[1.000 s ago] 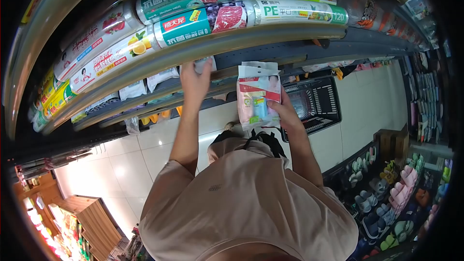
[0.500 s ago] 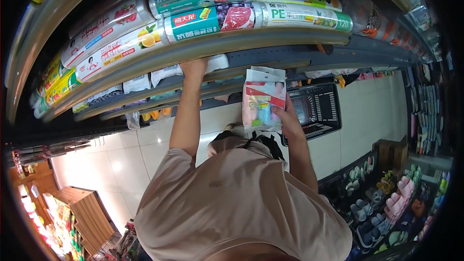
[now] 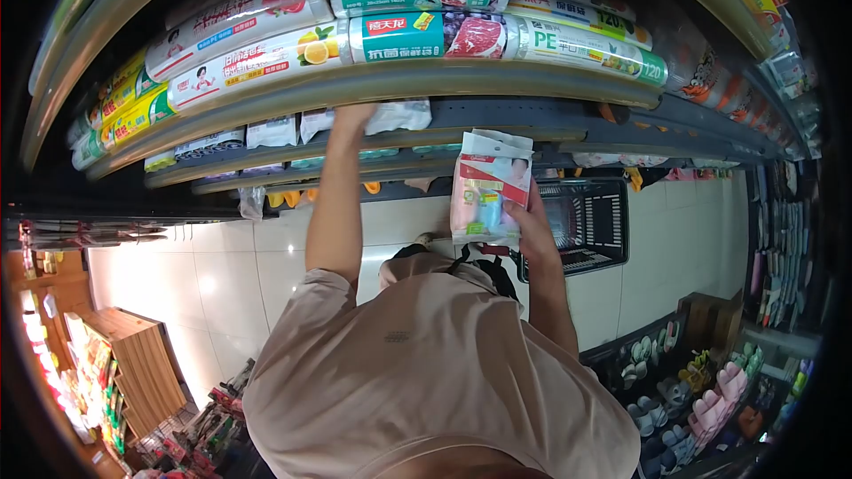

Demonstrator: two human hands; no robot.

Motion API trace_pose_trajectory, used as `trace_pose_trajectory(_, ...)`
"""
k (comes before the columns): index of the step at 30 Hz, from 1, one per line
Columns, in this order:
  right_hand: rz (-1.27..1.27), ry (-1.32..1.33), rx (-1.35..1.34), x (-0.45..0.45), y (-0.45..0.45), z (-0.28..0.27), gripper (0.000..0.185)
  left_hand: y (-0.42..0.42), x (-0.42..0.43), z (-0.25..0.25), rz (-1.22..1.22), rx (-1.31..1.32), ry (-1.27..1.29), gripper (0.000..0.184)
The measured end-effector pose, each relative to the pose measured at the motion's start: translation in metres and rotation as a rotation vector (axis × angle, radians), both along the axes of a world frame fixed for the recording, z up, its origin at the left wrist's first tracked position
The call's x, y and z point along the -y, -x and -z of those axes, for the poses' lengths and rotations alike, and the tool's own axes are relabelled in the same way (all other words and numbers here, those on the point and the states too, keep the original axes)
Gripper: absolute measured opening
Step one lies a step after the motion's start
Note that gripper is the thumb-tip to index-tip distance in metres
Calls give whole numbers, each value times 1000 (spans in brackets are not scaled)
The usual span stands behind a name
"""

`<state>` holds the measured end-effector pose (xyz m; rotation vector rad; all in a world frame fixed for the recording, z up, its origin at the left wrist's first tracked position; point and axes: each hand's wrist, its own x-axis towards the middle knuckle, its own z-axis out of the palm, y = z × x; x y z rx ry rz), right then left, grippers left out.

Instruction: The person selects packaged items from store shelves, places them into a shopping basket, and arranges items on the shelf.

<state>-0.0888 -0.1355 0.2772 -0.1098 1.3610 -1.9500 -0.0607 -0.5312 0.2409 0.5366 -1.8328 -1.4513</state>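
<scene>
I've got the R hand (image 3: 530,220) closed on the lower R side of a plastic pkt (image 3: 493,173), thumb over the front. Pkt's roughly upright, printed face to my cam, pale tab up top, red band below that, pink & blue contents showing lower down. It's in front of the body, just below the shelf edges, well clear of the floor (image 3: 674,257). L hand (image 3: 355,113) is stretched up under the shelf rail (image 3: 497,80), btwn the white packs (image 3: 401,115) on the tier beneath; fingers are hidden there, so can't tell if they're wide, narrow or on smth. L arm's nearly straight, R elbow's bent. Above the rail I see bag rolls in 2 rows: yellow roll (image 3: 138,121) far L, white roll w/ lemons (image 3: 257,66), teal roll w/ meat pic (image 3: 399,38), then a PE roll (image 3: 590,51) marked 120. Black basket (image 3: 623,222) sits on the floor, R of the pkt & partly behind the R hand. Pink slippers (image 3: 710,408) etc. are lower R; wood-look cabinet (image 3: 146,368) is lower L. Tan shirt (image 3: 444,381) fills the bottom middle.
</scene>
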Motion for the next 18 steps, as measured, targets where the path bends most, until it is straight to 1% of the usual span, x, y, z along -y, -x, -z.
trace_pose_trajectory(3,4,-10,4,2,0,-6,84,-40,44,-25,-159,86,108,43)
trace_pose_trajectory(6,-4,-3,19,2,0,-6,83,-69,74,-34,-341,321,442,43)
trace_pose_trajectory(9,-18,15,24,4,1,-6,82,-75,82,-27,-431,516,707,43)
trace_pose_trajectory(12,-42,10,9,6,0,-9,82,-81,89,-15,-519,637,867,43)
trace_pose_trajectory(15,-61,23,-20,6,3,-1,82,-107,107,-8,-619,705,959,43)
trace_pose_trajectory(18,-53,8,-31,4,4,0,81,-134,122,-1,-666,747,1021,44)
